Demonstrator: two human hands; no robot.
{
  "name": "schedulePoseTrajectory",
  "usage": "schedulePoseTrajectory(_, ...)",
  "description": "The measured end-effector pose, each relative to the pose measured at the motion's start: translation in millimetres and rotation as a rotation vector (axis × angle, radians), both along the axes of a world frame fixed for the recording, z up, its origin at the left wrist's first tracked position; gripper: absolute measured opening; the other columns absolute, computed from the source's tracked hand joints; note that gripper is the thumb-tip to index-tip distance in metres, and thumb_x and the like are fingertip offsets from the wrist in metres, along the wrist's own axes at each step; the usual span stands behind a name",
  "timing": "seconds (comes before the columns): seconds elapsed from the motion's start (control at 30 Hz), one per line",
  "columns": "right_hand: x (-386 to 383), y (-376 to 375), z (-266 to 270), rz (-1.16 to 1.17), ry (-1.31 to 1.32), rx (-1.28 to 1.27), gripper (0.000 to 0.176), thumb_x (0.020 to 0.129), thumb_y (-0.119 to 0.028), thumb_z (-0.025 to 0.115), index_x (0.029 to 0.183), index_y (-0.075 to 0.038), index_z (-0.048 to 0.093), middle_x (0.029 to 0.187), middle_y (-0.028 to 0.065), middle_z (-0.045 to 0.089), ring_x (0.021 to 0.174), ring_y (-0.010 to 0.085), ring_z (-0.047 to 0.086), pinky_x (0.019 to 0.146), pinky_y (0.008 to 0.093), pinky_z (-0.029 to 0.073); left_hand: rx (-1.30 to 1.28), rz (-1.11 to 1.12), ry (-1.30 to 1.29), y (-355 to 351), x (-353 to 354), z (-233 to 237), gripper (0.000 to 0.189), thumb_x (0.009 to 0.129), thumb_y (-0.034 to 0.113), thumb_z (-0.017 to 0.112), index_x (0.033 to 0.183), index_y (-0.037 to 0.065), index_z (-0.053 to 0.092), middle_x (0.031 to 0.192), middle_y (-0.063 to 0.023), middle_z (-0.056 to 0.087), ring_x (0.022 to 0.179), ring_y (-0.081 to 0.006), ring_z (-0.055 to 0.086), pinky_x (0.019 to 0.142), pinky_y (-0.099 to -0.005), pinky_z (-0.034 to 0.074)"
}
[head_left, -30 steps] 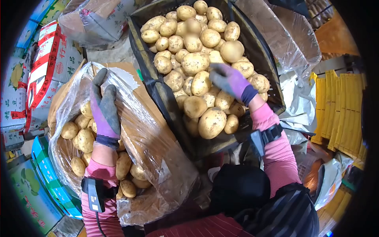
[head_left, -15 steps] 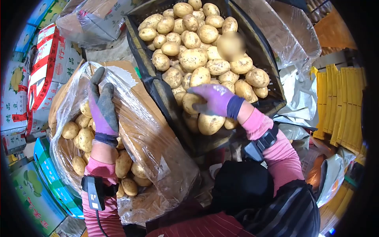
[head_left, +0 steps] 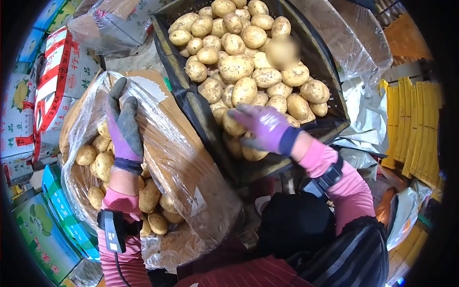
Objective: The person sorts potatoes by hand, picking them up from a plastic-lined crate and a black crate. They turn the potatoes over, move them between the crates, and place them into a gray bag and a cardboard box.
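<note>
A dark crate (head_left: 229, 172) full of potatoes (head_left: 235, 68) stands at the upper middle. My right hand (head_left: 267, 128), in a purple glove with grey fingertips, is over the crate's near end, fingers apart, its fingertips at a potato (head_left: 233, 123); whether it grips that potato is unclear. My left hand (head_left: 125, 126), in a matching glove, stretches its fingers upward at the clear plastic liner (head_left: 167, 138) of a cardboard box on the left. It holds no potato. More potatoes (head_left: 103, 166) lie inside the liner, around and below my left wrist.
White boxes with red tape (head_left: 57, 91) are stacked at the left, above green and blue cartons (head_left: 45, 239). Yellow crates (head_left: 413, 129) stand at the right. Clear plastic (head_left: 344, 43) lies beyond the dark crate's right side. A black rounded thing (head_left: 296, 222) is at the lower middle.
My right hand has shifted slightly right and down, and its fingers now lie more over the near potatoes. My left hand is almost unmoved. The view has shifted slightly.
</note>
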State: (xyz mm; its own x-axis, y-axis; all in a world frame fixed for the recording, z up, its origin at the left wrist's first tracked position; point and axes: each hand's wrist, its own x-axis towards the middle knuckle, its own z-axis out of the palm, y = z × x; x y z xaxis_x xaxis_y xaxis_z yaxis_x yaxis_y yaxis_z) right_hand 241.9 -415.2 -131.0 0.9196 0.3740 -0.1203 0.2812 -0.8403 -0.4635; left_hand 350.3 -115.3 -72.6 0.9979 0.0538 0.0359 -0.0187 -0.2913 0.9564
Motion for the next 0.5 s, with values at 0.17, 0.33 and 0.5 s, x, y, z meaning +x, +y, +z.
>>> schedulePoseTrajectory(0.17,18.3,28.2,-28.1,0.033,-0.072,-0.135,0.065,0.076,-0.035,0.078,0.134,-0.014,0.057,0.107,0.0125,0.065,0.088,0.0348,0.069,0.073,0.0458,0.057,-0.017,-0.002,0.025,0.3,0.2,0.7,0.049,0.097,0.007,0.052,0.145,0.0,0.051,0.141,-0.0089,0.053,0.127,-0.0167,0.05,0.112,-0.0305,0.037)
schedulePoseTrajectory(0.33,32.2,11.0,-27.8,0.067,0.192,0.047,0.065,0.073,-0.026,0.083,0.13,-0.013,0.055,0.11,0.017,0.065,0.094,0.037,0.069,0.079,0.0454,0.057,-0.021,0.005,0.036,-0.7,-0.3,1.5,0.048,0.097,0.009,0.053,0.145,0.001,0.052,0.14,-0.0088,0.053,0.126,-0.017,0.05,0.111,-0.0303,0.038)
schedulePoseTrajectory(0.5,-1.8,-25.8,5.3,-0.339,0.391,0.903,0.074,0.079,-0.017,0.08,0.145,-0.009,0.048,0.135,0.0115,0.058,0.128,0.0226,0.055,0.109,0.0374,0.045,-0.033,-0.003,0.035,1.6,2.0,-1.6,0.048,0.098,0.009,0.053,0.145,0.001,0.052,0.14,-0.0086,0.054,0.126,-0.0167,0.05,0.111,-0.03,0.037)
